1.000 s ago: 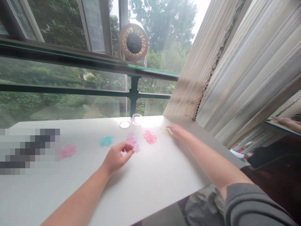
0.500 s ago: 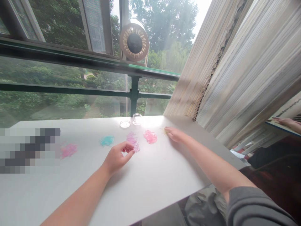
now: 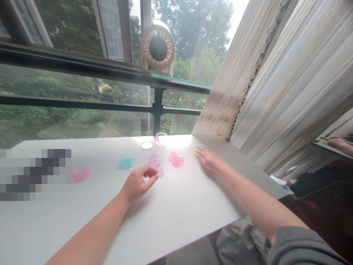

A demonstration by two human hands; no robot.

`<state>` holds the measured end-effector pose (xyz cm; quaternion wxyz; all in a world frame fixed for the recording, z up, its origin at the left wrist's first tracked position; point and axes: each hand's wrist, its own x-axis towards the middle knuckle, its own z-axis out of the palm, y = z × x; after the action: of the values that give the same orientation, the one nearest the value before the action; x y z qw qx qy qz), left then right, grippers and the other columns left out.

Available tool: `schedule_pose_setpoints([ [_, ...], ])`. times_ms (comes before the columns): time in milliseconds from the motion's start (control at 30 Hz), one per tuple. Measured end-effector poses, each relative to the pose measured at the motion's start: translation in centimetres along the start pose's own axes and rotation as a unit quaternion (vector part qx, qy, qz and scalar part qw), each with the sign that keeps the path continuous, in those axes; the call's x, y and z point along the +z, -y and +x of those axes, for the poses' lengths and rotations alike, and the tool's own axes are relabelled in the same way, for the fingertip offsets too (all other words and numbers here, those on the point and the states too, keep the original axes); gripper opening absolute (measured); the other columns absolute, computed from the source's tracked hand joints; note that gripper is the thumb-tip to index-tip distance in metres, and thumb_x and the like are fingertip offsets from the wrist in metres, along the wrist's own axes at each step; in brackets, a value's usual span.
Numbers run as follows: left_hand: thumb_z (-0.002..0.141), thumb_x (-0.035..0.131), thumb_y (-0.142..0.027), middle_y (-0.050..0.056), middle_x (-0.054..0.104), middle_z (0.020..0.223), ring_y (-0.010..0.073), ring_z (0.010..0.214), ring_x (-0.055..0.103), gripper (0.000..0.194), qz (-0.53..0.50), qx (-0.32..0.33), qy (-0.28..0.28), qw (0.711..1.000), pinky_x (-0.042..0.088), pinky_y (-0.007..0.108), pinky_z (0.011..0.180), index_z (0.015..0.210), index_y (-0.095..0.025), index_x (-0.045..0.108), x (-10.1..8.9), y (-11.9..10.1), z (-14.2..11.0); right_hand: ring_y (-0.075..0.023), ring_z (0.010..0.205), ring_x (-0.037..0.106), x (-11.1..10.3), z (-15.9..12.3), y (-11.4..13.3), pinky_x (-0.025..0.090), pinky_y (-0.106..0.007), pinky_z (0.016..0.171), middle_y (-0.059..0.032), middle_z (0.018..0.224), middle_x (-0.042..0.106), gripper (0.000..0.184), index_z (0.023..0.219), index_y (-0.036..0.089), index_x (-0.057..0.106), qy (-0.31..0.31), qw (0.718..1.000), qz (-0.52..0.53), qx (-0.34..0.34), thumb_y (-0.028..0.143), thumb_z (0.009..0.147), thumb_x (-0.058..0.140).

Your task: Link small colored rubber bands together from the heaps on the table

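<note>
My left hand [image 3: 141, 183] is at the near edge of a pile of thin purple rubber bands [image 3: 154, 162]. Its fingers are curled, with a small gap between thumb and fingertips; I see nothing held there. Farther right, my right hand [image 3: 207, 159] lies low over the table with fingers spread, their tips at a faint patch of pale yellow rubber bands [image 3: 193, 151], partly covered by the hand. Between the hands is a pile of pinkish-red rubber bands [image 3: 176, 159]. A teal pile [image 3: 125, 163] and a pink pile [image 3: 81, 175] lie to the left.
Behind the piles on the white table [image 3: 171, 213] stand a clear round container [image 3: 161, 138] and a flat round lid [image 3: 147, 145]. A round fan [image 3: 158, 46] sits on the window ledge. The striped curtain [image 3: 237, 73] hangs at right. Another person's hand [image 3: 340, 143] shows far right.
My right hand has shifted slightly right, and its fingers have spread from a closer grouping, showing more of the yellow bands. My left hand stays in place.
</note>
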<state>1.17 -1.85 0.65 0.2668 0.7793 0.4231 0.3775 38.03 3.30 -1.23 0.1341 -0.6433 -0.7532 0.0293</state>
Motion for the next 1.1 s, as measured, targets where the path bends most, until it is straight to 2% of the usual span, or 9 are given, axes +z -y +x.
schedule_pose_setpoints([
  [100, 0.077, 0.056, -0.035, -0.001, 0.068, 0.077, 0.0139, 0.071, 0.061, 0.016, 0.000, 0.000, 0.000, 1.000, 0.046, 0.027, 0.069, 0.084, -0.021, 0.063, 0.0, 0.1, 0.0, -0.0290, 0.131, 0.032, -0.1, -0.2, -0.2, 0.028, -0.046, 0.108, -0.0093, 0.139, 0.042, 0.041, 0.124, 0.019, 0.056, -0.028, 0.999, 0.016, -0.007, 0.014, 0.086, 0.042],
  [200, 0.077, 0.056, -0.035, -0.001, 0.068, 0.076, 0.0139, 0.070, 0.061, 0.016, 0.000, -0.001, -0.002, 1.000, 0.046, 0.027, 0.069, 0.083, -0.021, 0.063, 0.1, 0.1, 0.0, -0.0243, 0.124, 0.045, -0.4, -0.2, -0.2, 0.034, -0.039, 0.105, -0.0089, 0.132, 0.051, 0.038, 0.112, 0.018, 0.064, -0.059, 0.998, 0.035, -0.010, 0.009, 0.082, 0.043],
  [333, 0.077, 0.055, -0.035, 0.000, 0.068, 0.076, 0.0145, 0.070, 0.061, 0.017, 0.003, 0.003, -0.004, 1.000, 0.047, 0.028, 0.069, 0.083, -0.021, 0.063, 0.1, 0.1, 0.0, -0.0214, 0.107, 0.058, -1.0, 0.3, -0.2, 0.041, -0.037, 0.098, -0.0064, 0.116, 0.062, 0.027, 0.093, 0.022, 0.071, -0.101, 0.993, 0.058, 0.003, 0.012, 0.079, 0.049],
  [567, 0.078, 0.053, -0.037, 0.002, 0.068, 0.076, 0.0156, 0.070, 0.061, 0.019, 0.004, 0.007, -0.002, 1.000, 0.048, 0.029, 0.070, 0.083, -0.020, 0.062, 0.0, -0.1, 0.0, -0.0182, 0.089, 0.062, -1.5, 1.7, -0.1, 0.045, -0.032, 0.086, -0.0031, 0.092, 0.067, 0.011, 0.072, 0.021, 0.067, -0.134, 0.988, 0.074, 0.032, 0.019, 0.073, 0.056],
  [733, 0.077, 0.054, -0.036, 0.002, 0.068, 0.076, 0.0155, 0.070, 0.061, 0.019, 0.003, 0.007, -0.005, 1.000, 0.048, 0.029, 0.069, 0.082, -0.020, 0.062, 0.1, 0.0, 0.0, -0.0173, 0.080, 0.059, -1.9, 2.4, 0.2, 0.045, -0.028, 0.074, -0.0027, 0.080, 0.063, 0.007, 0.067, 0.018, 0.063, -0.128, 0.989, 0.059, 0.055, 0.024, 0.069, 0.059],
  [1100, 0.077, 0.054, -0.035, 0.001, 0.068, 0.076, 0.0151, 0.071, 0.061, 0.017, 0.003, 0.002, -0.005, 1.000, 0.048, 0.028, 0.070, 0.082, -0.020, 0.062, 0.1, -0.1, -0.1, -0.0127, 0.065, 0.054, -3.6, 4.2, 0.9, 0.037, -0.021, 0.058, -0.0027, 0.073, 0.062, 0.027, 0.066, 0.016, 0.064, -0.041, 0.998, -0.003, 0.052, 0.036, 0.078, 0.053],
])
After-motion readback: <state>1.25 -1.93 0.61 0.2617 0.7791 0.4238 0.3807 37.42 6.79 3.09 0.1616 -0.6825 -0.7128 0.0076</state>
